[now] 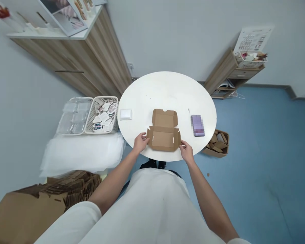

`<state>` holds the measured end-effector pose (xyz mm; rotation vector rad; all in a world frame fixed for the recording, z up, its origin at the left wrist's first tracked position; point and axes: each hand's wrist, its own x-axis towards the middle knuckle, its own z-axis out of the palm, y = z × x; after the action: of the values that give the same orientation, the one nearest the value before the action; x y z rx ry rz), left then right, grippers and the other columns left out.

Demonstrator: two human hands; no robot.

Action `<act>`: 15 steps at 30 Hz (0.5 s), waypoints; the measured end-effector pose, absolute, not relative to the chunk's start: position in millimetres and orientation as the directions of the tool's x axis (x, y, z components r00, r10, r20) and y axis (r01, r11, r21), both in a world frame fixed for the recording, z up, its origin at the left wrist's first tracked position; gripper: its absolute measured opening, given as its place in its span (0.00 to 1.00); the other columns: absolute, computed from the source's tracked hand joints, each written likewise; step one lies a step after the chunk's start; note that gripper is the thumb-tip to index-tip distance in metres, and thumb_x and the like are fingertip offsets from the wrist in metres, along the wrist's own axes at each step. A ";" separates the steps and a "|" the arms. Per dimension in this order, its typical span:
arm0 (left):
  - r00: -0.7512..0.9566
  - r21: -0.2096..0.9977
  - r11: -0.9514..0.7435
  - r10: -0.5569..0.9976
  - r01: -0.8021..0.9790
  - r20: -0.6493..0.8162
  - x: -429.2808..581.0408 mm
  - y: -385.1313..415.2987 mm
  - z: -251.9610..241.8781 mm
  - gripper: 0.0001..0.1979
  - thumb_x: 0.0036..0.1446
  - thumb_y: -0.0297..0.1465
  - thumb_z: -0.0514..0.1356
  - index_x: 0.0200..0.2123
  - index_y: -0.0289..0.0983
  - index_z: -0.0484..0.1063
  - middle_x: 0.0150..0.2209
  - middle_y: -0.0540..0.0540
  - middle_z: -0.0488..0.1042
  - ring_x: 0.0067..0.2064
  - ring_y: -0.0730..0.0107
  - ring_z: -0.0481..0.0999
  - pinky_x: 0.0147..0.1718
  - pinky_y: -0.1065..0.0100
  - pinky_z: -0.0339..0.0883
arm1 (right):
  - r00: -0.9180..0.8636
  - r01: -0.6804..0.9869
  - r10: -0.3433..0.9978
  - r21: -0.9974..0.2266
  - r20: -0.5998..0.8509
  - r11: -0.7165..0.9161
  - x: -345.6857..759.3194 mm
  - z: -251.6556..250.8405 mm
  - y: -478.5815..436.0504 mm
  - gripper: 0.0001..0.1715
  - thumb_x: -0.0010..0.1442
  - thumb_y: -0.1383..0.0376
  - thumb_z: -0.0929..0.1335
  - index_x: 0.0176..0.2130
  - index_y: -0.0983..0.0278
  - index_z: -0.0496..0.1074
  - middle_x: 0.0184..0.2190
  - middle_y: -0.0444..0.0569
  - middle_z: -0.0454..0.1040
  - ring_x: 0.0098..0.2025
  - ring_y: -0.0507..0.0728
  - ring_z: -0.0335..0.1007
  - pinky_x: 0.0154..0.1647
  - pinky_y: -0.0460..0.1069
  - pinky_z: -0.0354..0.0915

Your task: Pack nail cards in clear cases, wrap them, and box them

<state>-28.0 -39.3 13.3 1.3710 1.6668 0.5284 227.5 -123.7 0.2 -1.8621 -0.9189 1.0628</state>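
An unfolded brown cardboard mailer box (163,139) lies on the round white table (173,83), its lid panel spread toward the far side. The side flaps stand partly raised. My left hand (140,141) pinches the left side flap between thumb and fingers. At the near right corner, my right hand (186,151) has its fingers closed on the right flap. To the left on the table lies a small white packet (126,114). A purple pack (198,125), blurred in the picture, lies on the right, with a tiny dark item (189,110) beyond it.
Left of the table stand a white basket of printed cards (104,115), clear plastic trays (75,115) and translucent sheets (83,152). Stacked flat cardboard (27,213) is at lower left. A bin of cardboard pieces (216,144) sits right on the floor. Cabinets (101,54) line the wall.
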 end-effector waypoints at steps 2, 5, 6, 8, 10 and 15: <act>0.011 0.784 0.322 0.922 0.531 -0.386 -30.4 -29.7 9.5 0.21 0.48 0.31 0.59 0.47 0.33 0.64 0.40 0.41 0.74 0.35 0.70 0.74 0.36 0.68 0.68 | 0.415 0.201 0.847 -0.874 -0.334 -0.443 225.7 3.6 -119.8 0.25 0.48 0.61 0.63 0.46 0.64 0.69 0.41 0.51 0.72 0.33 0.54 0.70 0.38 0.52 0.64; 0.029 0.801 0.299 0.930 0.519 -0.366 -32.7 -16.8 5.1 0.19 0.48 0.31 0.59 0.45 0.33 0.66 0.40 0.41 0.74 0.35 0.70 0.75 0.37 0.67 0.68 | 0.445 0.220 0.831 -0.859 -0.334 -0.463 224.0 5.1 -112.0 0.24 0.48 0.62 0.63 0.46 0.64 0.68 0.41 0.51 0.72 0.34 0.54 0.70 0.39 0.52 0.63; 0.040 0.811 0.284 0.935 0.511 -0.353 -33.0 -13.4 3.3 0.18 0.48 0.31 0.59 0.44 0.33 0.66 0.40 0.41 0.73 0.34 0.70 0.75 0.37 0.67 0.68 | 0.452 0.231 0.827 -0.851 -0.335 -0.471 223.6 4.3 -109.4 0.24 0.48 0.62 0.63 0.46 0.64 0.68 0.41 0.52 0.72 0.34 0.54 0.70 0.39 0.53 0.63; 0.070 0.831 0.258 0.940 0.493 -0.334 -33.5 -8.7 -1.2 0.17 0.48 0.30 0.59 0.44 0.33 0.66 0.40 0.42 0.73 0.33 0.72 0.75 0.36 0.67 0.69 | 0.467 0.257 0.820 -0.836 -0.331 -0.484 222.6 1.4 -105.1 0.25 0.48 0.62 0.63 0.46 0.65 0.67 0.41 0.52 0.72 0.34 0.54 0.69 0.39 0.53 0.63; 0.100 0.840 0.241 0.940 0.486 -0.327 -34.7 -7.3 -6.3 0.16 0.49 0.30 0.58 0.43 0.34 0.66 0.41 0.43 0.73 0.33 0.72 0.75 0.37 0.67 0.68 | 0.485 0.285 0.815 -0.824 -0.316 -0.489 221.4 -2.5 -102.9 0.25 0.48 0.62 0.62 0.47 0.65 0.67 0.41 0.52 0.71 0.34 0.54 0.68 0.40 0.53 0.63; 0.100 0.824 0.104 0.977 0.556 -0.191 -42.9 -15.9 -9.0 0.23 0.49 0.32 0.58 0.50 0.34 0.60 0.50 0.39 0.66 0.42 0.67 0.73 0.42 0.64 0.66 | 0.530 0.313 0.778 -0.775 -0.338 -0.550 222.3 -10.0 -104.6 0.28 0.48 0.59 0.63 0.49 0.64 0.65 0.44 0.53 0.69 0.39 0.56 0.66 0.43 0.53 0.62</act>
<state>-42.9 -15.9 -9.0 1.5567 1.5614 0.6460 222.3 -104.6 -10.0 -2.1108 -0.8801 0.9088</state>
